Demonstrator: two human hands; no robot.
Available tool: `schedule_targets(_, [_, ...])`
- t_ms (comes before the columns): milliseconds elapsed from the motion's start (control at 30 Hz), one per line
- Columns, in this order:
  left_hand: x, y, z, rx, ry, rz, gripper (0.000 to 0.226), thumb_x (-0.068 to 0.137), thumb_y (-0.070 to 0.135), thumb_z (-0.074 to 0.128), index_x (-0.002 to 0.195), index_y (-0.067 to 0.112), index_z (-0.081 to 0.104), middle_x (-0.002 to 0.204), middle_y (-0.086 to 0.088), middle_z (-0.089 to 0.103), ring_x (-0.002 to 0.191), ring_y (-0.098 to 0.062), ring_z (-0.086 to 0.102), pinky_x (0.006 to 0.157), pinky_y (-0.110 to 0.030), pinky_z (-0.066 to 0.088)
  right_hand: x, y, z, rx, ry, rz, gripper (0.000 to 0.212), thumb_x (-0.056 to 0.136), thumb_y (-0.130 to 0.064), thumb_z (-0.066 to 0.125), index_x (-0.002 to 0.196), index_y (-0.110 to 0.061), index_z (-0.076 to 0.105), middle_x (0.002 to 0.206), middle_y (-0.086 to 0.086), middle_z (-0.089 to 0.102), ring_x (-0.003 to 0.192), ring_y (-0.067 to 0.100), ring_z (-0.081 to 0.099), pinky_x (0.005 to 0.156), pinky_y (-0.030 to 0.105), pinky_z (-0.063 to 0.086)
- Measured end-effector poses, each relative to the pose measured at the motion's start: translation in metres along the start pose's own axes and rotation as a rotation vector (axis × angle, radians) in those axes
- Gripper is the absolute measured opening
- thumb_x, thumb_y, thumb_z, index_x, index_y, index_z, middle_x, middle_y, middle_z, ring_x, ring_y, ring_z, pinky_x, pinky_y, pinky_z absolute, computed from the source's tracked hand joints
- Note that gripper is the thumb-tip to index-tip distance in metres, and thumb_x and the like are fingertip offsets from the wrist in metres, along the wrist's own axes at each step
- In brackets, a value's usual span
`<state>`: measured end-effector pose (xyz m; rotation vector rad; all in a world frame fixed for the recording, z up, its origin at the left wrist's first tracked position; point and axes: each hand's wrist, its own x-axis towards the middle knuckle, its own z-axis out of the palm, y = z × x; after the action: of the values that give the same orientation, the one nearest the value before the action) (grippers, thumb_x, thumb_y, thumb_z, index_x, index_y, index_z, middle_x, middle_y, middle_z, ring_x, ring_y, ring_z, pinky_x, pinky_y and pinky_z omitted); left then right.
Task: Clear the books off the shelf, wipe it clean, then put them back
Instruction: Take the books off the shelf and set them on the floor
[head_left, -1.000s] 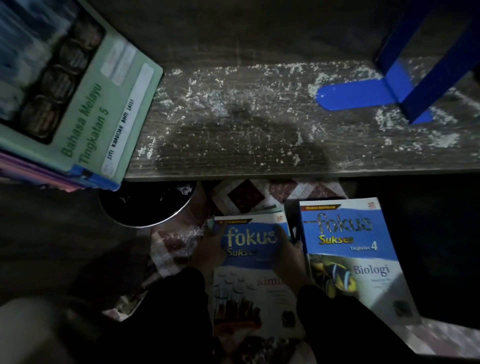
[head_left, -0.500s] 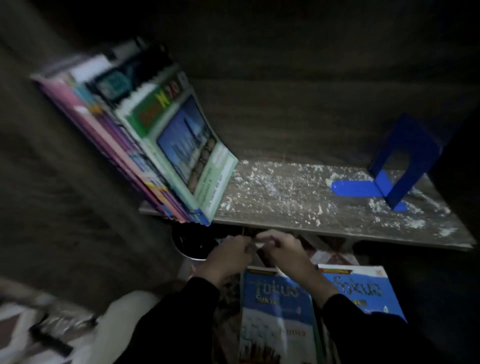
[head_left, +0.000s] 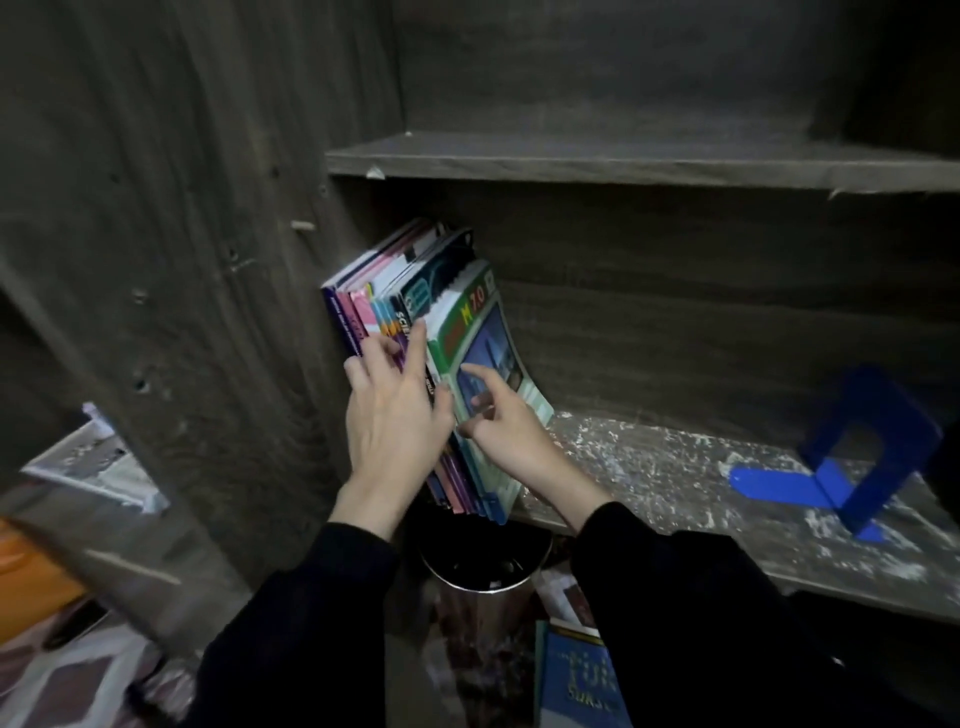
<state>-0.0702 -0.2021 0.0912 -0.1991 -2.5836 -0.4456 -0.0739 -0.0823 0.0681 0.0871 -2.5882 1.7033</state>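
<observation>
Well, the left hand (head_left: 395, 421) lies spread on the leaning books (head_left: 387, 296); the right hand (head_left: 506, 436) touches the green book (head_left: 488, 338) with straight fingertips. Titles too dim, lower spines hidden.

Hands: two, left hand (head_left: 395, 421), right hand (head_left: 511, 441)
Books (head_left: 467, 332): one leaning row, centre; number unclear
Blue book (head_left: 576, 680): one, bottom centre
Bookend (head_left: 857, 462): one, right
Shelves (head_left: 649, 467): two
Bin (head_left: 483, 569): one, lower centre

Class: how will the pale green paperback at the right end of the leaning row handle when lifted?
Probably floppy: the pale green paperback bows outward. Likely light: it looks thin. Its foot may skid on the powder-flecked wooden shelf.
</observation>
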Motion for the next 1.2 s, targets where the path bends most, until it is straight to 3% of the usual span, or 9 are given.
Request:
schedule_targets(267, [0.006, 0.014, 0.005, -0.141, 0.105, 0.059, 0.050, 0.087, 0.024, 0.058, 0.135, 0.014, 0.050, 0.116, -0.012, 0.043, 0.109, -0.029, 0.036, 0.078, -0.039, 0.044, -0.001, 0.005, 0.000, -0.018, 0.043, -0.016, 0.065, 0.087, -0.001, 0.053, 0.144, -0.025, 0.033, 0.113, 0.003, 0.048, 0.097, 0.012, 0.047, 0.081, 0.022, 0.038])
schedule_targets(400, [0.007, 0.037, 0.018, -0.270, 0.016, 0.107, 0.045, 0.093, 0.029, 0.051, 0.135, 0.019, 0.039, 0.121, -0.013, 0.051, 0.109, -0.029, 0.047, 0.077, -0.035, 0.043, -0.008, 0.016, -0.013, 0.067, 0.104, -0.016, 0.065, 0.087, 0.003, 0.047, 0.144, -0.026, 0.034, 0.120, -0.007, 0.053, 0.106, 0.008, 0.051, 0.085, 0.022, 0.042])
schedule_targets(533, [0.015, 0.053, 0.030, -0.458, -0.118, 0.057, 0.059, 0.096, 0.034, 0.051, 0.145, 0.028, 0.018, 0.077, -0.004, 0.062, 0.069, -0.024, 0.062, 0.066, -0.034, 0.050, -0.018, 0.030, -0.021, 0.078, 0.047, -0.009, 0.071, 0.086, 0.008, 0.047, 0.146, -0.028, 0.033, 0.129, -0.014, 0.045, 0.104, -0.002, 0.049, 0.092, 0.021, 0.046])
schedule_targets(633, [0.015, 0.056, 0.038, -0.449, -0.035, 0.076, 0.059, 0.096, 0.015, 0.049, 0.146, 0.024, 0.019, 0.065, -0.003, 0.058, 0.056, -0.023, 0.058, 0.059, -0.039, 0.053, -0.024, 0.041, -0.028, 0.051, -0.032, 0.021, 0.075, 0.086, 0.008, 0.046, 0.147, -0.033, 0.029, 0.128, -0.009, 0.048, 0.080, -0.008, 0.050, 0.067, 0.007, 0.044])
schedule_targets(733, [0.013, 0.051, 0.035, -0.620, 0.008, 0.081, 0.050, 0.094, 0.003, 0.048, 0.138, 0.017, 0.030, 0.067, -0.005, 0.061, 0.051, -0.018, 0.059, 0.050, -0.039, 0.054, -0.029, 0.044, -0.033, 0.056, -0.086, 0.033, 0.066, 0.095, -0.012, 0.055, 0.146, -0.042, 0.026, 0.133, -0.017, 0.040, 0.112, 0.000, 0.043, 0.081, 0.006, 0.035])
schedule_targets(867, [-0.004, 0.059, 0.007, -0.780, 0.013, 0.108, 0.043, 0.092, 0.000, 0.053, 0.129, 0.017, 0.039, 0.077, -0.005, 0.064, 0.046, -0.002, 0.055, 0.039, -0.016, 0.041, -0.034, 0.053, -0.046, 0.047, -0.073, -0.051, 0.069, 0.078, -0.059, 0.062, 0.135, -0.064, 0.024, 0.151, -0.012, 0.034, 0.135, 0.014, 0.038, 0.110, 0.032, 0.036])
schedule_targets(1000, [-0.015, 0.058, -0.020, -0.968, -0.063, 0.080, 0.046, 0.084, -0.002, 0.063, 0.111, 0.032, 0.047, 0.083, 0.018, 0.067, 0.066, 0.004, 0.063, 0.061, -0.013, 0.050, -0.046, 0.069, -0.072, -0.016, -0.012, -0.043, 0.065, 0.063, -0.092, 0.039, 0.124, -0.077, 0.024, 0.155, -0.010, 0.025, 0.142, 0.012, 0.021, 0.116, 0.042, 0.020])
schedule_targets(1067, [-0.022, 0.059, -0.029, -1.185, -0.179, 0.040, 0.049, 0.080, -0.011, 0.065, 0.104, 0.029, 0.051, 0.088, 0.019, 0.069, 0.084, -0.004, 0.068, 0.075, -0.024, 0.056, -0.057, 0.076, -0.087, 0.004, 0.044, -0.010, 0.065, 0.065, -0.088, 0.046, 0.125, -0.075, 0.025, 0.154, -0.011, 0.025, 0.143, 0.011, 0.021, 0.117, 0.042, 0.020])
schedule_targets(1200, [-0.038, 0.067, -0.027, -1.490, -0.327, -0.090, 0.048, 0.069, -0.014, 0.066, 0.100, 0.019, 0.054, 0.075, 0.009, 0.071, 0.072, -0.007, 0.068, 0.063, -0.022, 0.055, -0.093, 0.106, -0.116, 0.521, -0.050, 0.127, 0.077, 0.063, -0.057, 0.079, 0.131, -0.055, 0.043, 0.141, -0.027, 0.041, 0.128, -0.001, 0.044, 0.105, 0.024, 0.039])
